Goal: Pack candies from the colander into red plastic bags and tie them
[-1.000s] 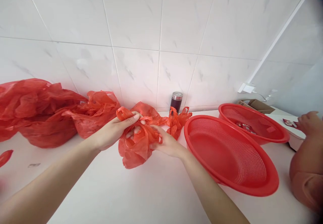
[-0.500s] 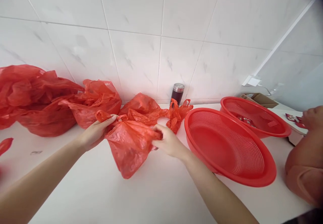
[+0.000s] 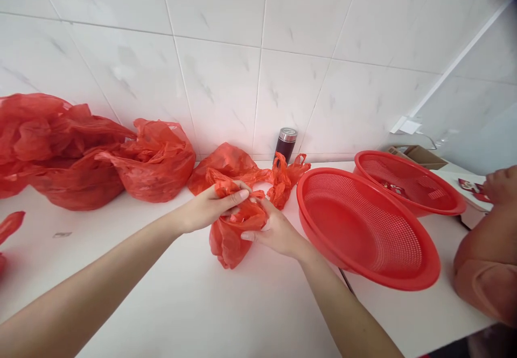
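Observation:
A crumpled red plastic bag hangs between both hands over the white counter. My left hand grips its top from the left, fingers wrapped round the bunched plastic. My right hand pinches the bag from the right and below. The two hands are close together, almost touching. Just behind them lie more red bags against the tiled wall.
A heap of large red bags fills the left of the counter. Two red perforated basins, a near one and a far one, stand at the right. A dark steel flask is by the wall. Another person's arm is at the right edge.
The bag was spread wide between the hands half a second ago; now the left hand has moved back right and the bag is bunched small between both hands.

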Demonstrator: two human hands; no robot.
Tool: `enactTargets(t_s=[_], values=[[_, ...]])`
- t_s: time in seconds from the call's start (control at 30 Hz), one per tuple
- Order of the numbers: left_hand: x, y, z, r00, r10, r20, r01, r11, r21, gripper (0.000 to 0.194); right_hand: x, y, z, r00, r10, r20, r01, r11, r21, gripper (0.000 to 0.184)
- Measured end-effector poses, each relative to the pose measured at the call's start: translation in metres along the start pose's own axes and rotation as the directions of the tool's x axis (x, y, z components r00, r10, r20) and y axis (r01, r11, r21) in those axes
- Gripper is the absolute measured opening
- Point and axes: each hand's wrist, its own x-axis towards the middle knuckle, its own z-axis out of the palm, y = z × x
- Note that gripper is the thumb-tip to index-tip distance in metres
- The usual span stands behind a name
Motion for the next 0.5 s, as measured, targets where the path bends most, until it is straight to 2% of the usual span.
enactTargets(t_s=[0.07, 0.1, 0.2, 0.3, 0.37, 0.43, 0.5], values=[[0.004, 0.002, 0.005, 1.0, -0.005, 0.01, 0.005, 1.0, 0.023, 0.029, 0.007, -0.007, -0.001, 0.998, -0.02, -0.054, 0.03, 0.98, 0.195, 0.053], [0.005, 0.002, 0.006, 1.0, -0.012, 0.008, 0.012, 0.999, 0.036, 0.029, 0.01, -0.01, -0.002, 0.994, -0.025, -0.111, 0.051, 0.97, 0.24, 0.045], [0.004, -0.001, 0.005, 1.0, -0.012, 0.0, 0.012, 0.999, 0.038, 0.027, 0.017, -0.022, -0.008, 0.964, -0.079, -0.254, 0.12, 0.981, 0.149, 0.021], [0.002, -0.002, 0.001, 1.0, 0.017, -0.021, -0.017, 0.999, -0.04, 0.026, 0.011, -0.046, -0.009, 0.915, -0.152, -0.374, 0.168, 0.986, 0.011, 0.015], [0.0, 0.0, -0.002, 1.0, 0.029, -0.009, -0.03, 0.998, -0.063, 0.026, 0.002, -0.063, -0.008, 0.896, -0.266, -0.354, 0.244, 0.964, -0.106, 0.01], [-0.002, 0.004, -0.006, 0.999, 0.044, 0.027, -0.044, 0.999, -0.019, 0.025, -0.006, -0.074, -0.007, 0.894, -0.386, -0.228, 0.344, 0.917, -0.203, 0.006], [-0.003, 0.008, -0.008, 0.998, 0.052, 0.042, -0.055, 0.996, 0.074, 0.022, -0.007, -0.074, -0.006, 0.903, -0.391, -0.176, 0.363, 0.916, -0.172, 0.009]])
